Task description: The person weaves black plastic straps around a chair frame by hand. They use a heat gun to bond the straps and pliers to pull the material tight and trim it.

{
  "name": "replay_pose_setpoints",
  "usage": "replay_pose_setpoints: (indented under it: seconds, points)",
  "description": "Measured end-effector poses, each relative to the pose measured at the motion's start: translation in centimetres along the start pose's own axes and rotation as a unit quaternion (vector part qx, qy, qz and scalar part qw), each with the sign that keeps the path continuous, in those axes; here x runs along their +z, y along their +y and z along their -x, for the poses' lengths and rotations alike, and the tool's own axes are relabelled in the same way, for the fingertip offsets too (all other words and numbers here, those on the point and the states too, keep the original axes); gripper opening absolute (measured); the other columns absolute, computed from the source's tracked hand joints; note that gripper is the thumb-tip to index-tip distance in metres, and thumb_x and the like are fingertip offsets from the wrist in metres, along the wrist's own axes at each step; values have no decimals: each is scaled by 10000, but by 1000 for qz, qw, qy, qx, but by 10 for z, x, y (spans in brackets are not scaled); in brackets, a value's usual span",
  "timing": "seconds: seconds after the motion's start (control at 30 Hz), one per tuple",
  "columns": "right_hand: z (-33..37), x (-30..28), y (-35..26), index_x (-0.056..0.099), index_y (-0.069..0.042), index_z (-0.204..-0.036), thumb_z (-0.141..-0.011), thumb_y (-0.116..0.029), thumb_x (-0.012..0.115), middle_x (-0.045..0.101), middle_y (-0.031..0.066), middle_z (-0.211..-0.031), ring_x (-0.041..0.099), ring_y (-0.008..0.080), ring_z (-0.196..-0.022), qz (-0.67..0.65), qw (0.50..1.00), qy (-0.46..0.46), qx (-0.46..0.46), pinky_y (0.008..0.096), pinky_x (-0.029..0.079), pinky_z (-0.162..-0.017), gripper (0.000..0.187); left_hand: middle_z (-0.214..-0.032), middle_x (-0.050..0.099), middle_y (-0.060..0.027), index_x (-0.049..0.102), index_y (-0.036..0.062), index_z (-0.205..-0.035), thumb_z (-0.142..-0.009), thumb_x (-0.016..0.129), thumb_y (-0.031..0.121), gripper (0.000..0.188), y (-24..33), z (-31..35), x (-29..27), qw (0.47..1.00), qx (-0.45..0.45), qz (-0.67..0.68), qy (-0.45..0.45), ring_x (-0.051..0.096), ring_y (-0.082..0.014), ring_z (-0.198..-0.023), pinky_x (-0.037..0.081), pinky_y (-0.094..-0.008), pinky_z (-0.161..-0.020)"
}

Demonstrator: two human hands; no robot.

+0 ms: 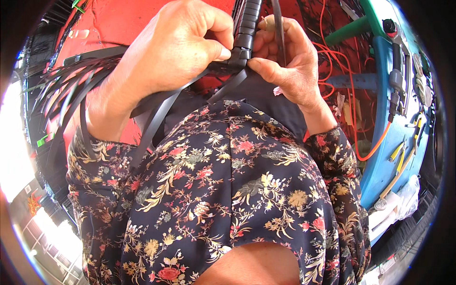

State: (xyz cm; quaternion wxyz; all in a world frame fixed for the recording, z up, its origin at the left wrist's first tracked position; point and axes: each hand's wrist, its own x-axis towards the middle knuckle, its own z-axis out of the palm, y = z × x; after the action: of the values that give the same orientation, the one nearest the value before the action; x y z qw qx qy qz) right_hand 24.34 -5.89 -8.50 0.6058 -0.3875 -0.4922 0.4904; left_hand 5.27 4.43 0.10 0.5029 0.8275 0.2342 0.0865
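A bar wrapped in flat black strips (pixel 246 31) runs up and away from my lap, its near end between my two hands. My left hand (pixel 178 45) is closed, with thumb and forefinger pressed together at the left side of that end; what lies between the fingertips is mostly hidden. My right hand (pixel 292 59) curls around the other side, its thumb against the wrapped end. A loose black strip (pixel 278 28) passes across the right fingers. Another black strip (pixel 229 88) hangs from the end toward my lap. Many strip ends (pixel 78 78) fan out beside my left wrist.
On the right, a blue table (pixel 380 161) holds a black power tool (pixel 395 78) with an orange hose (pixel 375 152), yellow-handled hand tools (pixel 398 151) and a clear plastic bag (pixel 408 197). A green bar (pixel 349 31) juts in beside it. Red surface (pixel 111 23) lies beyond my hands.
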Motion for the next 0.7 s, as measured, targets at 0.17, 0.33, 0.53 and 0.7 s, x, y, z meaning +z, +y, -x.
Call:
replay_pose_setpoints:
  seconds: [0.17,0.33,0.53,0.7]
  points:
    - [-3,1,1,468,17,-1243,-762,41,741,608,90,-997,632,128,-865,9,1000,6,2,258,536,-783,554,-691,519,-137,540,-23,-761,-738,611,11,81,18,-6,2,967,88,-239,25,550,-289,-658,414,-366,-614]
    - [-6,4,6,494,-12,-1193,-742,32,767,595,54,-885,602,84,-757,7,999,31,-16,211,519,-640,529,-690,518,-131,525,-24,-763,-760,600,36,96,11,-13,-3,969,90,-230,13,531,-296,-652,416,-377,-620]
    - [-4,8,8,506,-11,-1168,-748,21,771,590,50,-870,591,74,-722,-27,998,49,4,207,506,-609,497,-712,521,-130,525,-19,-793,-780,590,40,89,-2,-12,-5,965,109,-239,26,539,-283,-681,421,-381,-631]
    - [-15,9,11,553,-47,-1082,-623,-70,831,644,17,-805,623,71,-653,291,933,94,-191,204,523,-573,538,-728,522,-106,531,-12,-806,-799,594,37,80,-11,-12,-7,967,123,-220,37,534,-252,-697,428,-355,-667]
